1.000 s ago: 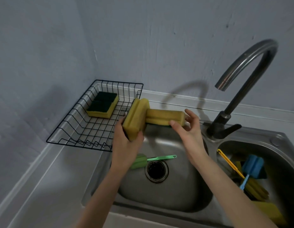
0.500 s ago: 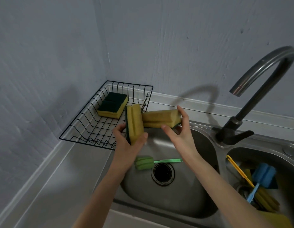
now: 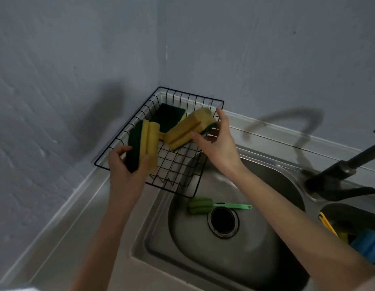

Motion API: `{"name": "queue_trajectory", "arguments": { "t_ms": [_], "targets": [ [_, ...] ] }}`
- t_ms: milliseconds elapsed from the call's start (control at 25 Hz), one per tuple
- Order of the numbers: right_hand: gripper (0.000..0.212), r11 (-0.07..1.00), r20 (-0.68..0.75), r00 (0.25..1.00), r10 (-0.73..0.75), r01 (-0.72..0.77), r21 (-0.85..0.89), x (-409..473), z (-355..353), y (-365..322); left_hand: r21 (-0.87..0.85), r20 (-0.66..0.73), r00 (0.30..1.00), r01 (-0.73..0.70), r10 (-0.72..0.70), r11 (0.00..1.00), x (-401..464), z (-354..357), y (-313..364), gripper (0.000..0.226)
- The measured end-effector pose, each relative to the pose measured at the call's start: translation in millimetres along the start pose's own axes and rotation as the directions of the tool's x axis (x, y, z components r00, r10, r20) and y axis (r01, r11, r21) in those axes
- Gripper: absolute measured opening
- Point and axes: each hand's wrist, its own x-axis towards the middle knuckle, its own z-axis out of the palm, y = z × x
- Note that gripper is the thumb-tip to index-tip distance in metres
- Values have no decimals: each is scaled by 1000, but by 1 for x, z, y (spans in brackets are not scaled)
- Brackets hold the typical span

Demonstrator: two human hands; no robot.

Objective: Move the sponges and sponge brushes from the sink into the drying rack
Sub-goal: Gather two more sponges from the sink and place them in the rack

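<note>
Grey walls meet in a corner behind the drying rack [image 3: 127,131], a black wire basket sitting on the steel desk [image 3: 62,234] with its near corner overhanging the sink [image 3: 195,261].

Over the rack's left side, the left hand [image 3: 124,171] holds a yellow-and-green sponge [image 3: 143,145] upright, fingers [image 3: 117,152] and thumb closed around its lower end. It has not been set down; if let go on edge, I judge it could topple over the low rim onto the desk.

Deeper inside the rack lies a dark-topped sponge [image 3: 168,115].

Over the rack's right side, the right hand [image 3: 218,143] pinches a second sponge [image 3: 188,129] by its far end, tilted, fingers only loosely curled. That light grip might let it slide, and the overhanging corner could send it back into the basin.

Below the rack's near edge a green sponge brush [image 3: 200,205] rests by the drain [image 3: 223,222]. Far right of the rack, more brushes [image 3: 367,242] wait in the second basin.
</note>
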Motion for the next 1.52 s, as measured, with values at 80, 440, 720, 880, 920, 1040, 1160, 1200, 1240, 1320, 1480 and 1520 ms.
{"name": "queue_trajectory", "arguments": {
  "t_ms": [80,440,720,880,920,1040,1160,1200,1240,1320,1480,1520],
  "targets": [
    [79,994,32,999,-13,16,-110,19,13,0,33,-38,999,14,-13,999,11,-8,-10,36],
    [91,740,402,915,25,253,-623,87,81,18,95,-82,995,-44,52,994,51,-16,-38,43],
    [80,525,506,862,35,415,-743,110,133,43,92,-80,995,-50,58,994,66,-25,-55,47],
    [66,577,517,856,-23,433,-693,119,145,54,86,-87,995,-37,45,996,69,-27,-62,46],
    [61,588,515,856,-54,444,-676,121,146,57,89,-83,995,-39,46,995,70,-27,-63,45],
    [50,584,529,831,-171,518,-625,121,145,69,111,-65,997,-41,48,993,69,-25,-65,44],
    [45,635,541,821,-185,519,-571,118,142,78,103,-35,997,-61,65,993,70,-24,-64,40],
    [44,682,530,828,-183,495,-539,117,140,75,106,-17,997,-78,80,991,71,-26,-63,39],
    [41,753,486,855,-181,439,-491,114,136,68,113,14,995,-100,99,989,72,-27,-62,38],
    [36,934,353,933,-67,183,-306,106,122,47,139,130,981,-162,144,977,75,-31,-60,36],
    [45,896,572,730,373,-443,-20,83,78,26,244,481,860,-317,170,917,84,-36,-52,32],
    [44,892,595,702,391,-449,-57,75,71,26,264,544,826,-336,147,904,87,-36,-50,31]
  ]
}}
